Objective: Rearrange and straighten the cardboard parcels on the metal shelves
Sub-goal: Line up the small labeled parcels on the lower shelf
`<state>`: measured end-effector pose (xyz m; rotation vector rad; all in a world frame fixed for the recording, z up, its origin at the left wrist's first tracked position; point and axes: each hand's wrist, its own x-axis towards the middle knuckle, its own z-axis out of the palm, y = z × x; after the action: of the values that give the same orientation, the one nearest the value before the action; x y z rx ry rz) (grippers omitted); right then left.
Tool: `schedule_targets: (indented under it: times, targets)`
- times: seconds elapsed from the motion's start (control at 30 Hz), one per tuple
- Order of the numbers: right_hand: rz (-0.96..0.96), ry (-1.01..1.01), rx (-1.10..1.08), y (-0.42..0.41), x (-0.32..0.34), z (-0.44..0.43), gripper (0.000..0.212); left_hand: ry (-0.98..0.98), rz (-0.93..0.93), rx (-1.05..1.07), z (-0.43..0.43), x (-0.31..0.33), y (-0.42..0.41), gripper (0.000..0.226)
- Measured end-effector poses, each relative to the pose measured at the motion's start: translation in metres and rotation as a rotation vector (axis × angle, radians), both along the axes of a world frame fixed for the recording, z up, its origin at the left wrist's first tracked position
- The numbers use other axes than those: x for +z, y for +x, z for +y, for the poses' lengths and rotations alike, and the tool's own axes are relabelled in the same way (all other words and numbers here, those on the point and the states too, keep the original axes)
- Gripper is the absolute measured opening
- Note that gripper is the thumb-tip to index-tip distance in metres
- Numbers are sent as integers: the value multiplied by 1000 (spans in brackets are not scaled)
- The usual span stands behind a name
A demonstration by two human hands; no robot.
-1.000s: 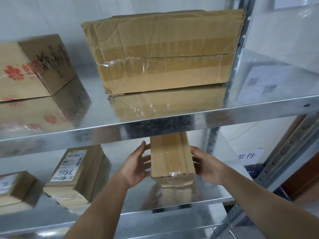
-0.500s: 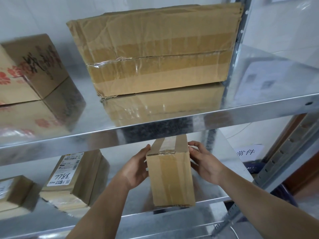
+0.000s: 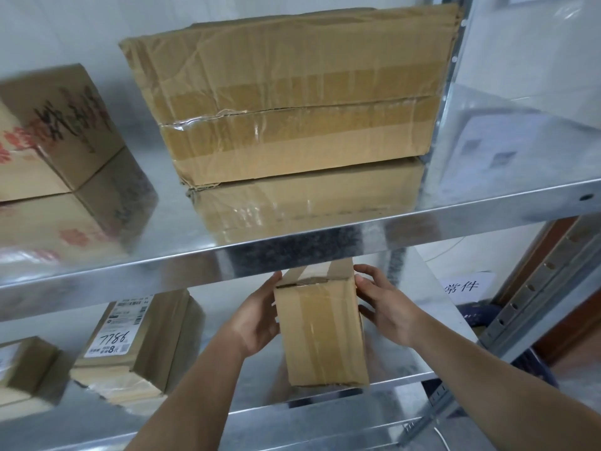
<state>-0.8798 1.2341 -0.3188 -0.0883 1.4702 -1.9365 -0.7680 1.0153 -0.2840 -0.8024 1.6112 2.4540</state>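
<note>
A narrow taped cardboard parcel (image 3: 320,330) stands upright near the front edge of the lower metal shelf (image 3: 406,375). My left hand (image 3: 260,317) grips its left side and my right hand (image 3: 387,307) grips its right side, fingers curled at the top corners. Left of it on the same shelf lies a labelled parcel marked 7786 (image 3: 136,340), and a small parcel (image 3: 22,369) sits at the far left. On the upper shelf (image 3: 292,245) rests a large wrinkled parcel (image 3: 292,102) and a parcel with red flowers and black writing (image 3: 52,131).
The upright shelf post (image 3: 448,76) rises at the right of the large parcel. A slotted metal rail (image 3: 533,294) leans at the far right, with a paper sign (image 3: 465,286) and a dark crate (image 3: 481,312) behind the shelf. A white wall backs the shelves.
The narrow parcel went from lying flat and lengthwise to standing upright between my hands. My hands shifted up to its top corners. The view tilted slightly right.
</note>
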Motion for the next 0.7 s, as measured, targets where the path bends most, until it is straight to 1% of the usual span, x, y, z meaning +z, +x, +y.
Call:
schedule_targets:
  times: [0.17,0.23,0.3,0.37,0.43,0.5,0.57,0.63,0.7]
  targets:
    - [76,51,-1,2,8,-5,98,54,23,55,11,16,6,51]
    - [78,58,-7,1,11,-7,114,61,26,104,12,19,7,52]
    - [64,53,-2,2,13,-8,117,59,7,146,11,19,7,50]
    - [40,47,21,2,14,-6,116,38,-41,167,12,21,8,42]
    - [21,52,55,2,14,-4,118,-1,-103,172,10,24,9,46]
    - [6,68,74,3,11,-2,121,-56,-142,134,7,27,7,48]
    - [2,76,48,4,8,1,120,-133,-193,89,1,28,5,50]
    - [8,87,14,3,8,4,112,-225,-282,31,-7,24,2,48]
    - [28,96,-7,2,9,6,100,-366,-421,11,-12,16,0,45]
